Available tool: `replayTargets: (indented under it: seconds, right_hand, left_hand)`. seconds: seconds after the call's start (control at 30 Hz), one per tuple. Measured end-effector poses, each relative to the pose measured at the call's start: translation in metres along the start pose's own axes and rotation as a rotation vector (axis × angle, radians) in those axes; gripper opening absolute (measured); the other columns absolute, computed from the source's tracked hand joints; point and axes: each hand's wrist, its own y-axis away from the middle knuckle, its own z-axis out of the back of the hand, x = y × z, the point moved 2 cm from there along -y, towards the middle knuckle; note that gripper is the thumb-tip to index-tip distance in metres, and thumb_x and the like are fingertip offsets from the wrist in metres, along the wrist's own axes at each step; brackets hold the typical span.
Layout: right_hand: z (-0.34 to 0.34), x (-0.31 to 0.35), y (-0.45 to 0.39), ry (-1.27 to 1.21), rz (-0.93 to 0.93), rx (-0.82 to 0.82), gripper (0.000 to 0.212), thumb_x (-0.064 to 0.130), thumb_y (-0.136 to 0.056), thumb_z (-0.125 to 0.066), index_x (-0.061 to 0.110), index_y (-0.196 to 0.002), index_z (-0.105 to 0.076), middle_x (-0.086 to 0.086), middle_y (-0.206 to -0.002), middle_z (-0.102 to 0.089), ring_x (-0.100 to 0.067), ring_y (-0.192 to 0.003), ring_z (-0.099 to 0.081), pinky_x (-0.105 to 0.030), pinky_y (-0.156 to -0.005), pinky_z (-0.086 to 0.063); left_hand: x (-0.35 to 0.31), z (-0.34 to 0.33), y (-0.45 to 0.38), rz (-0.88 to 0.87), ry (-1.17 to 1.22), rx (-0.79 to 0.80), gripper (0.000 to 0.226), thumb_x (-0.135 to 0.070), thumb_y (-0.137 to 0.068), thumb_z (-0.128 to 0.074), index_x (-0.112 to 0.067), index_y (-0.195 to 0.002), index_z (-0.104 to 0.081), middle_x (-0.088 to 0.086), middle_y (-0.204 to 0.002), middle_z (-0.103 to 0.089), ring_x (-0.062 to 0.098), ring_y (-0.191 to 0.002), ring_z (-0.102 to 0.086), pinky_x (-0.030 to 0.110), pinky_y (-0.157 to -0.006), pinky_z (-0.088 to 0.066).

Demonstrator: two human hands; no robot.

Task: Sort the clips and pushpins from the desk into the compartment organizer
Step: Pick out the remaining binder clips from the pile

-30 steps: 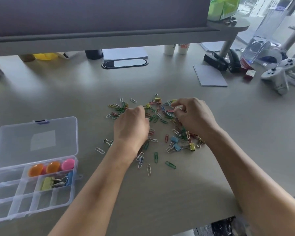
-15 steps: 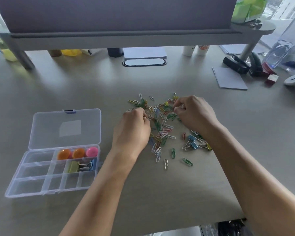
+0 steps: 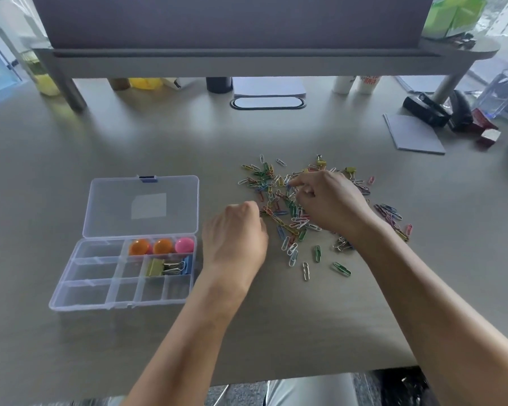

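Observation:
A heap of coloured paper clips with a few small binder clips lies mid-desk. To its left stands the clear compartment organizer, its lid open and laid back. One compartment holds two orange and one pink round pushpins; the one below holds yellow and blue binder clips. My left hand is a closed fist at the heap's left edge, between heap and organizer; its palm is hidden. My right hand rests over the heap, thumb and forefinger pinched on a clip.
A grey monitor shelf spans the back on slanted legs, with cups and bottles under it. A grey notepad and a black stapler lie at the back right. The desk's front edge runs near my forearms.
My left hand has drawn back out of the heap toward the organizer, still closed. My right hand has reached further left across the clips. The view has swung left.

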Motion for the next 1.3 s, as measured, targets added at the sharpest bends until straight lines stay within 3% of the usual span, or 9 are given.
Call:
replayTargets:
  seconds: [0.17, 0.37, 0.5, 0.6, 0.73, 0.9, 1.0, 1.17, 1.3]
  right_hand:
    - [0.003, 0.003, 0.007, -0.028, -0.008, -0.02, 0.035, 0.021, -0.094, -0.055, 0.034, -0.121, -0.074, 0.01, -0.073, -0.059, -0.019, -0.08, -0.054, -0.031, -0.067, -0.042]
    - [-0.001, 0.01, 0.016, -0.026, 0.05, 0.041, 0.036, 0.021, -0.093, -0.056, 0.038, -0.119, -0.073, 0.007, -0.077, -0.065, -0.02, -0.072, -0.062, -0.029, -0.059, -0.04]
    - [-0.001, 0.01, 0.021, -0.059, 0.007, 0.004, 0.029, 0.024, -0.095, -0.059, 0.032, -0.12, -0.073, 0.01, -0.076, -0.063, -0.009, -0.066, -0.054, -0.027, -0.059, -0.038]
    - [0.004, 0.015, 0.024, -0.18, -0.052, -0.031, 0.023, 0.026, -0.098, -0.06, 0.026, -0.117, -0.073, 0.012, -0.081, -0.061, -0.01, -0.072, -0.057, -0.027, -0.063, -0.043]
    - [0.002, 0.028, 0.033, -0.722, -0.283, -0.001, 0.023, 0.023, -0.103, -0.057, 0.015, -0.091, -0.075, 0.004, -0.066, -0.054, -0.013, -0.052, -0.039, -0.023, -0.049, -0.031]
    - [-0.007, 0.069, 0.044, -1.479, -0.519, 0.121, 0.022, 0.009, -0.103, -0.05, 0.001, -0.092, -0.067, -0.006, -0.07, -0.055, -0.013, -0.051, -0.044, -0.022, -0.043, -0.036]
    - [-0.016, 0.1, 0.051, -1.647, -0.563, 0.206, 0.027, 0.017, -0.106, -0.045, 0.0, -0.101, -0.065, -0.014, -0.083, -0.066, -0.021, -0.068, -0.064, -0.027, -0.065, -0.058]
    - [-0.032, 0.147, 0.062, -1.72, -0.547, 0.291, 0.04, 0.027, -0.109, -0.041, -0.005, -0.121, -0.063, -0.023, -0.113, -0.068, -0.034, -0.103, -0.068, -0.036, -0.09, -0.058]
    - [-0.047, 0.182, 0.069, -1.74, -0.514, 0.327, 0.045, 0.031, -0.11, -0.041, -0.006, -0.122, -0.064, -0.023, -0.115, -0.069, -0.034, -0.109, -0.069, -0.039, -0.101, -0.056]
  left_hand:
    - [-0.004, -0.005, 0.002, -0.026, 0.049, -0.036, 0.018, -0.022, -0.098, -0.056, -0.021, -0.112, -0.068, 0.006, -0.098, -0.074, 0.029, -0.089, -0.069, 0.032, -0.064, -0.04]
    - [0.001, -0.003, 0.004, -0.035, 0.174, -0.098, 0.019, -0.019, -0.099, -0.054, -0.017, -0.114, -0.065, 0.007, -0.098, -0.073, 0.032, -0.087, -0.068, 0.036, -0.066, -0.05]
    - [0.002, 0.002, 0.007, 0.037, 0.513, -0.126, 0.014, -0.02, -0.096, -0.056, -0.015, -0.088, -0.065, -0.008, -0.072, -0.065, 0.01, -0.064, -0.057, 0.026, -0.058, -0.039]
    - [0.007, 0.004, 0.008, 0.262, 0.937, -0.027, 0.023, -0.017, -0.097, -0.051, -0.013, -0.078, -0.061, -0.012, -0.053, -0.05, 0.005, -0.048, -0.042, 0.02, -0.05, -0.035]
    - [0.019, 0.013, 0.013, 0.539, 1.573, 0.045, 0.029, -0.001, -0.096, -0.031, -0.009, -0.085, -0.056, -0.002, -0.058, -0.04, 0.011, -0.047, -0.032, 0.025, -0.046, -0.027]
    - [0.05, 0.031, 0.027, 0.685, 1.885, -0.053, 0.034, 0.006, -0.091, -0.024, -0.008, -0.081, -0.053, 0.003, -0.061, -0.042, 0.014, -0.049, -0.036, 0.024, -0.045, -0.032]
    - [0.075, 0.043, 0.043, 0.702, 1.896, -0.169, 0.039, 0.009, -0.09, -0.025, -0.007, -0.083, -0.059, 0.004, -0.063, -0.053, 0.016, -0.055, -0.047, 0.027, -0.051, -0.043]
    - [0.118, 0.066, 0.063, 0.666, 1.965, -0.347, 0.04, 0.013, -0.09, -0.027, -0.004, -0.082, -0.062, 0.009, -0.064, -0.063, 0.019, -0.059, -0.061, 0.03, -0.057, -0.057]
    - [0.151, 0.072, 0.074, 0.64, 2.021, -0.384, 0.033, -0.001, -0.097, -0.033, -0.002, -0.085, -0.064, 0.013, -0.074, -0.065, 0.024, -0.07, -0.065, 0.033, -0.074, -0.06]
